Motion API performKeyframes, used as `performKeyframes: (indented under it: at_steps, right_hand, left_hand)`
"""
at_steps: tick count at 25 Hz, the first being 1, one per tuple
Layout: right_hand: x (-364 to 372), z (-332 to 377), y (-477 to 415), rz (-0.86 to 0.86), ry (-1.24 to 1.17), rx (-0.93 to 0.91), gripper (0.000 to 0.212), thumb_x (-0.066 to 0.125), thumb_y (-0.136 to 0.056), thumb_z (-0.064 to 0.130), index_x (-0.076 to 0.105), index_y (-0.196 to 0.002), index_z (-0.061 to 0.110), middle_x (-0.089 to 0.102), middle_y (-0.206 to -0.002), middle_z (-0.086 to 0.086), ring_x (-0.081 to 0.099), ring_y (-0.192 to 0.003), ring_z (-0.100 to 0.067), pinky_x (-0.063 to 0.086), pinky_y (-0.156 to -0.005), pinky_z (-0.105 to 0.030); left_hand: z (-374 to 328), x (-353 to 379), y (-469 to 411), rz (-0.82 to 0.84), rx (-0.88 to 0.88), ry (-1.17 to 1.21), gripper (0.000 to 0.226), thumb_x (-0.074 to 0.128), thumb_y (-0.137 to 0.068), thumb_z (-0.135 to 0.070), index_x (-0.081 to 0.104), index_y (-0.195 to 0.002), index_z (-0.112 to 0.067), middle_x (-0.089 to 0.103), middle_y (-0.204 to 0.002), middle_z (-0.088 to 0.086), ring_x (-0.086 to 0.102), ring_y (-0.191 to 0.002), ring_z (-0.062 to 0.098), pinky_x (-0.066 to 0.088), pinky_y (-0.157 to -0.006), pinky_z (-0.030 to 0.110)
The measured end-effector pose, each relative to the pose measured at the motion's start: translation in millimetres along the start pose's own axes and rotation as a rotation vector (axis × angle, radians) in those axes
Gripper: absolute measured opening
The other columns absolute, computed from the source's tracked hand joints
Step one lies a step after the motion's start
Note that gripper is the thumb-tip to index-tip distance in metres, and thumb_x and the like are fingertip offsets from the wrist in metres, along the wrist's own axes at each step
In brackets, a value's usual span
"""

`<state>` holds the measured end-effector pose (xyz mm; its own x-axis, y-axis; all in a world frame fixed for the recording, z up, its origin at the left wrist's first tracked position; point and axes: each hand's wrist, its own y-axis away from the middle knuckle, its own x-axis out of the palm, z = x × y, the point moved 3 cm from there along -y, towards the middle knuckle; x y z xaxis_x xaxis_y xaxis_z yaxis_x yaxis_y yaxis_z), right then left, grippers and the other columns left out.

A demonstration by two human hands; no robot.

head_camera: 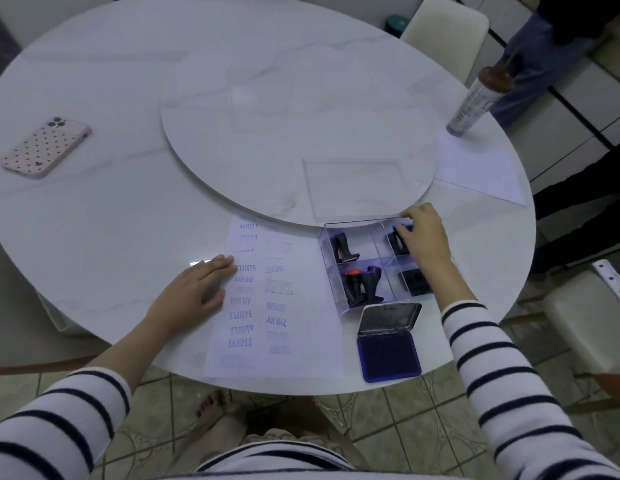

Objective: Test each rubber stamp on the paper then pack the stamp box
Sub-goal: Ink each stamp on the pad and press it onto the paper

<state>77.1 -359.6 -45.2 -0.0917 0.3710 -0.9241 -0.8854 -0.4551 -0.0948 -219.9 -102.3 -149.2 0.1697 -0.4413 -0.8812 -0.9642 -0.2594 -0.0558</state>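
Near the worktop's front edge, the paper [273,303] is full of prints. The right hand [422,233] grips a stamp [400,233] in the box [350,230]; the left hand [194,292] lies flat, so packing looks underway.

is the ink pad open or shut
Open: the ink pad lies with its lid tilted back toward the stamp box, its blue inked surface exposed.

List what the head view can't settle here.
- Stamp in the box's far-right compartment: right hand covers it; grip unclear.
- Near-right compartment's dark contents: sleeve hides part.
- Faint impressions on the paper: too blurred to read.
- Ink pad lid label: too small.
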Motion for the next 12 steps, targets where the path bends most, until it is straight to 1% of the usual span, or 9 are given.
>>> performKeyframes:
  at_steps: [3,6,9,12]
  right_hand:
    - [26.9,33.6,8.4,0.100,-0.105,-0.075,0.019,0.059,-0.082,0.005,0.061,-0.101,-0.001,0.057,-0.105,-0.021,0.057,-0.090,-0.032,0.048,-0.081,-0.040]
    - [56.8,51.8,14.5,0.204,-0.097,-0.053,0.017,0.061,-0.081,0.005,0.061,-0.097,-0.002,0.062,-0.099,-0.021,0.058,-0.090,-0.033,0.048,-0.081,-0.039]
    - [73.7,55.0,17.3,0.232,-0.052,0.007,0.016,0.062,-0.080,0.004,0.058,-0.094,-0.003,0.062,-0.096,-0.022,0.058,-0.089,-0.035,0.047,-0.075,-0.039]
    - [80.1,54.0,18.0,0.213,-0.045,0.032,0.016,0.060,-0.080,0.003,0.057,-0.095,-0.003,0.062,-0.097,-0.022,0.058,-0.091,-0.036,0.045,-0.073,-0.037]
  left_hand:
    - [1.3,-0.1,0.7,0.005,-0.004,-0.003,0.056,0.031,-0.082,-0.040,0.043,-0.133,-0.023,0.035,-0.143,-0.011,0.024,-0.132,-0.001,0.001,-0.106,0.005]
    - [1.6,0.2,0.8,0.005,-0.005,-0.005,0.055,0.031,-0.082,-0.040,0.043,-0.134,-0.023,0.035,-0.143,-0.012,0.024,-0.133,0.000,0.001,-0.107,0.005]
    - [2.2,0.2,0.6,0.001,-0.005,0.000,0.055,0.031,-0.082,-0.040,0.043,-0.133,-0.023,0.036,-0.143,-0.012,0.025,-0.133,0.001,0.002,-0.107,0.006]
    - [2.2,-0.2,0.4,-0.005,0.004,0.011,0.054,0.032,-0.082,-0.038,0.045,-0.132,-0.022,0.038,-0.143,-0.010,0.026,-0.133,0.002,0.003,-0.108,0.007]
